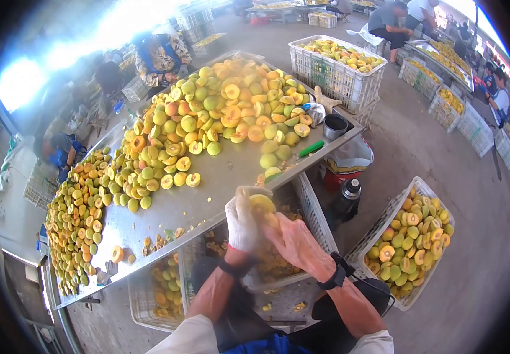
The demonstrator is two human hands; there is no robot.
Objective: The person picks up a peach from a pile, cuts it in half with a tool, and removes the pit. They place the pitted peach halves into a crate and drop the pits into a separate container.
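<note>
My left hand point(242, 223), in a white glove, is closed around a yellow-green peach half point(262, 205) above the near edge of the metal table point(219, 177). Bare fingers of my right hand point(296, 242) are bent against the lower side of that fruit, slightly blurred; whatever they may pinch is hidden. Beneath both hands stands a white crate point(317, 212) with pits and scraps in it. A large heap of halved peaches point(172, 124) covers much of the tabletop. Close to the table's edge lies a green-handled tool point(311, 148).
A dark metal cup point(335, 126) stands at the table's right corner, with a thermos point(347, 197) below. A crate of peach halves point(408, 242) sits on the floor at right. Another full crate point(337, 71) is stacked behind. A co-worker point(160, 59) sits across the table.
</note>
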